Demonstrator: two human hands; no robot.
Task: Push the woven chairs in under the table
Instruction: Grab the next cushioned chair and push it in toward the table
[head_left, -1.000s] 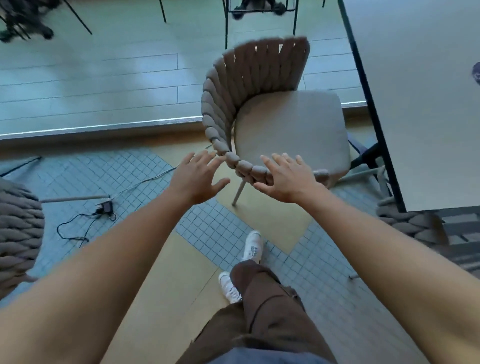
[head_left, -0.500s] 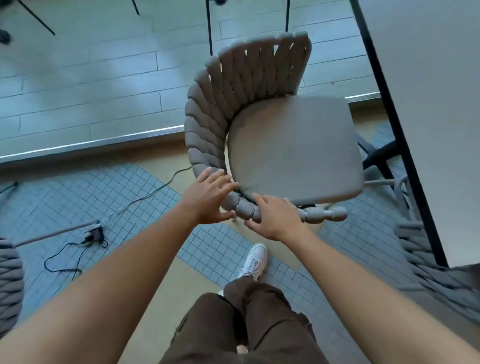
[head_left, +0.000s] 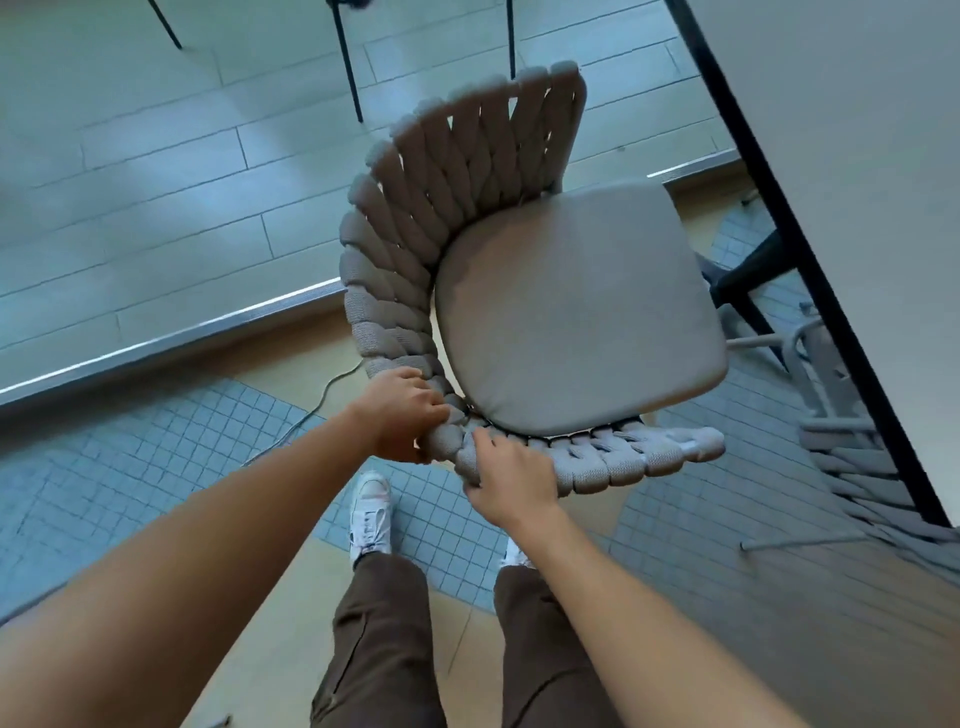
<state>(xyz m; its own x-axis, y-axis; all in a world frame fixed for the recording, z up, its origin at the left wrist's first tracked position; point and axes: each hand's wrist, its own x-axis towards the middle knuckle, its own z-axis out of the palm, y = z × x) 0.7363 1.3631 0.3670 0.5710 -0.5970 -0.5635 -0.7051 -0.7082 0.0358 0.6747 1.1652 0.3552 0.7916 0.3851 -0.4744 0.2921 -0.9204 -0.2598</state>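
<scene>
A woven chair (head_left: 405, 249) with a thick braided grey backrest and a grey seat cushion (head_left: 576, 312) stands in the middle of the view, left of the table (head_left: 857, 156). My left hand (head_left: 402, 415) and my right hand (head_left: 506, 475) both grip the near curve of the backrest, fingers wrapped over the braid. The seat's right edge lies close to the table's dark edge. A second woven chair (head_left: 862, 483) is tucked partly under the table at the lower right.
A cable (head_left: 311, 410) runs over the blue mosaic tiles left of the chair. A metal floor strip (head_left: 171, 338) separates the tiles from grey planks. Thin black legs (head_left: 347, 62) of other furniture stand at the top. My feet are right below the chair.
My hands went from hovering open near the backrest to closing on it. The chair now appears nearer and larger, and I have stepped closer to it.
</scene>
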